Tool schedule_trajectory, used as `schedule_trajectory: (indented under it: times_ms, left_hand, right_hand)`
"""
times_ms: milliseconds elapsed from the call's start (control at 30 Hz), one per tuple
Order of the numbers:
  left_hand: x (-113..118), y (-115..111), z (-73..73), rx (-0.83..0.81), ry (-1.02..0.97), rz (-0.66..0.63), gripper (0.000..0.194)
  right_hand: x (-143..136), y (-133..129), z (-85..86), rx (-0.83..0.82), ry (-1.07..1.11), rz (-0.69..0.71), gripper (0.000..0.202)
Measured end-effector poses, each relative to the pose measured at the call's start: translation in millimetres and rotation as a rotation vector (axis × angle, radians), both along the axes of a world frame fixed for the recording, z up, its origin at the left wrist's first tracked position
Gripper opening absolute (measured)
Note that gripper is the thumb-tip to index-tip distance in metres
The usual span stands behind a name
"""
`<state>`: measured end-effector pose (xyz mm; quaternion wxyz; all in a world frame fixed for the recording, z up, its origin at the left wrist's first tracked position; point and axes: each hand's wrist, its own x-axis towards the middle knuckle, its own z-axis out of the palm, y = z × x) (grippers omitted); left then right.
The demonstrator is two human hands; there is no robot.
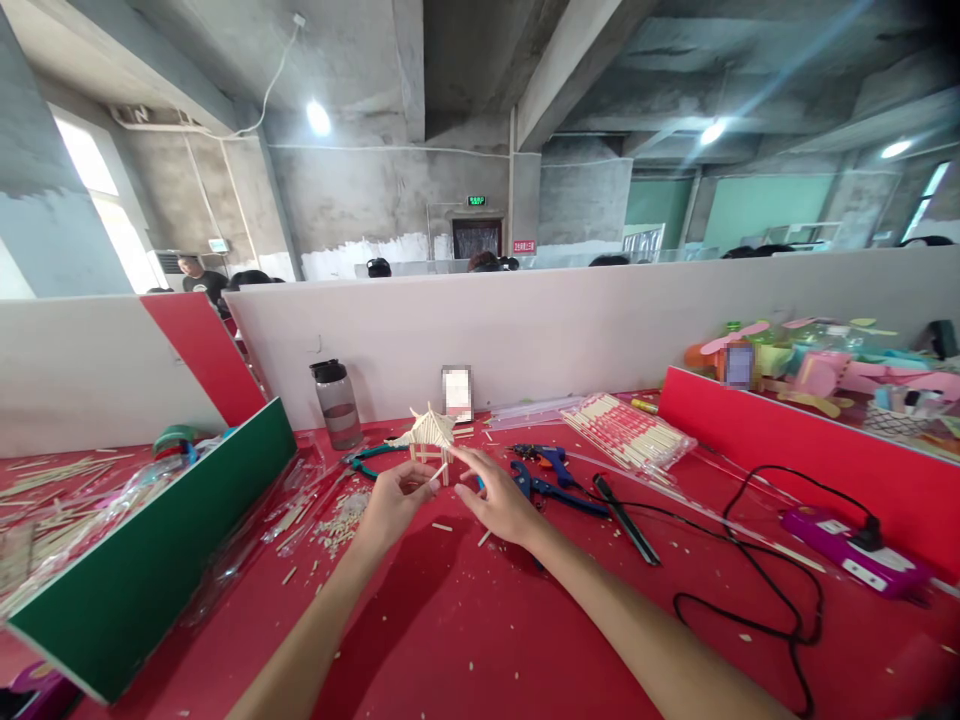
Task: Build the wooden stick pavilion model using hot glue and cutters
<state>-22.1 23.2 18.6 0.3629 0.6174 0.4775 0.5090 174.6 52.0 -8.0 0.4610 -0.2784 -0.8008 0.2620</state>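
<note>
A small pavilion model [430, 428] built of pale wooden sticks stands on the red tabletop, with a peaked roof on thin posts. My left hand [395, 503] is just in front of it, thumb and fingers pinching a short wooden stick [439, 472]. On the other side, my right hand [501, 500] has its fingers apart and holds nothing I can see. Its index finger reaches to the roof's right edge; whether it touches cannot be made out. Teal-handled pliers [367, 465] lie left of the model. A blue glue gun [551, 460] and blue-handled cutters [562, 492] lie right of it.
Farther right are a utility knife [628, 522], bundled sticks [630, 432], and a purple power strip [855, 552] with a looping black cord [750, 540]. A water bottle [337, 405] and a phone [457, 393] stand at the back. Green [165, 545] and red [810, 450] dividers flank the table.
</note>
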Motion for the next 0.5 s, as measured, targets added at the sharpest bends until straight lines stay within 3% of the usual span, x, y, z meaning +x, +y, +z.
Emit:
schedule_trajectory:
  times_ms: [167, 300, 500]
  left_hand:
    - [-1.3, 2.4, -3.2, 0.019, -0.007, 0.027, 0.039]
    - [-1.3, 2.8, -3.8, 0.026, -0.001, 0.026, 0.037]
    - [-2.3, 2.9, -3.8, 0.018, 0.027, 0.045, 0.041]
  right_hand:
    - [-8.9, -1.2, 0.3, -0.009, -0.005, -0.028, 0.055]
    - [-10.6, -2.7, 4.8, -0.053, 0.04, -0.043, 0.063]
    - [-11.9, -2.1, 7.2, -0.096, 0.042, -0.054, 0.05]
